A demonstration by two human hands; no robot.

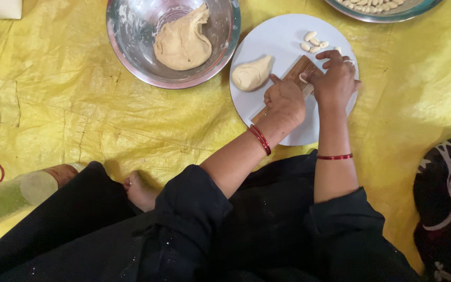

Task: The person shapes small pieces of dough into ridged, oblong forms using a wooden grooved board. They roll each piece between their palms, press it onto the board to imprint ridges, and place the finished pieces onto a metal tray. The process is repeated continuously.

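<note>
Dough, a small piece [303,77], lies under your right hand [335,81] on the ribbed wooden board [301,70], which rests on the white plate [288,36] near its right edge. Your right hand is curled, fingertips pressing the piece. Your left hand [284,100] is closed over the board's near end, steadying it. Judge the dough soft and slightly tacky: take hold lightly at its edges. A larger lump [251,73] sits at the plate's left side.
</note>
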